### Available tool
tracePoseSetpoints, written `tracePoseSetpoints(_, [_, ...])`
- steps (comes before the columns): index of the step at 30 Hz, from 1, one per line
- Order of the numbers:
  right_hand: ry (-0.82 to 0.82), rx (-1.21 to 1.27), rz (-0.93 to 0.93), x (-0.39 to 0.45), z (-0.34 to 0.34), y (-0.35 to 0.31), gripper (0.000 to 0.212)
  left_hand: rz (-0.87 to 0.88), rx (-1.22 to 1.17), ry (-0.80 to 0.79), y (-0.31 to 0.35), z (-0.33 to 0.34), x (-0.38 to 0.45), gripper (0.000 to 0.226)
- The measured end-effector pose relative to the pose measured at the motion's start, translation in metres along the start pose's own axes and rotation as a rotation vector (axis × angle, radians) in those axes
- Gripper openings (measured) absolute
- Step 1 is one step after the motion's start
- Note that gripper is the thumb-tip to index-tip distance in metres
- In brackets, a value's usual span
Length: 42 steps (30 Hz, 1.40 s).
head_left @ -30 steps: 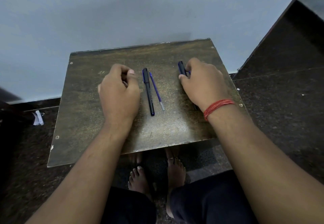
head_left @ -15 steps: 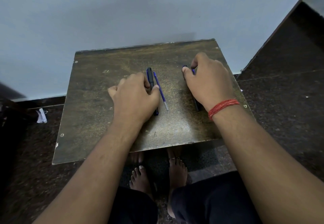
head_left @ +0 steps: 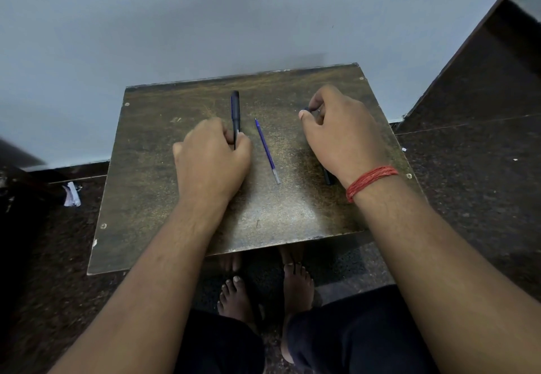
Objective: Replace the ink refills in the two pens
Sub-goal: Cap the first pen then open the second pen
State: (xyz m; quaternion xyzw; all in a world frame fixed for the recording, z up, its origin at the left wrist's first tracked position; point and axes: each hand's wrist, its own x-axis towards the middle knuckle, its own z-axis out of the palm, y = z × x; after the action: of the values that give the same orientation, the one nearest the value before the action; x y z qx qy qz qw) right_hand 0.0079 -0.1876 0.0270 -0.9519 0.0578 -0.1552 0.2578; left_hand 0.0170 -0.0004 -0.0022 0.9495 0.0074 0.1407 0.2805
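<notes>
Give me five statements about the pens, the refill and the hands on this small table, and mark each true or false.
1. The left hand grips a black pen. True.
2. The blue refill lies loose on the table, between the hands. True.
3. The right hand holds the blue refill. False: it closes on a second dark pen, mostly hidden beneath it.
4. A red thread band circles the left wrist. False: the right wrist.
5. The blue refill is already inside a pen. False: it lies bare.

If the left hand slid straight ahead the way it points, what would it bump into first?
Probably nothing on the table: the left hand already grips the black pen, and beyond looks bare until the wall.
</notes>
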Motion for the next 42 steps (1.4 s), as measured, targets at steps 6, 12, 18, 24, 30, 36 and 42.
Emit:
tracePoseSetpoints(6, [0.041,0.063,-0.012,-0.001,0.003,-0.008,0.021,0.108,-0.203,0.035,0.016,0.004,-0.007,0.02])
tracePoseSetpoints(12, [0.033,0.408,0.058,-0.004,0.005,-0.015,0.027,0.187,-0.335,-0.061,0.027,0.005,-0.014,0.014])
tracePoseSetpoints(18, [0.001,0.625,0.177,-0.004,0.007,-0.019,0.024,0.213,-0.408,-0.128,0.034,0.006,-0.019,0.006])
tracePoseSetpoints(24, [-0.063,0.872,0.255,-0.007,0.009,-0.024,0.017,0.187,-0.479,-0.155,0.035,0.005,-0.022,0.009])
tracePoseSetpoints(30, [-0.048,1.056,0.317,-0.008,0.01,-0.026,0.014,0.155,-0.516,-0.147,0.039,0.005,-0.024,0.018])
tracePoseSetpoints(36, [-0.055,1.059,0.349,-0.006,0.013,-0.023,0.013,0.082,-0.531,-0.191,0.041,0.005,-0.023,0.022])
tracePoseSetpoints(42, [-0.055,1.158,0.439,-0.004,0.014,-0.022,0.024,0.055,-0.525,-0.265,0.043,0.007,-0.019,0.024])
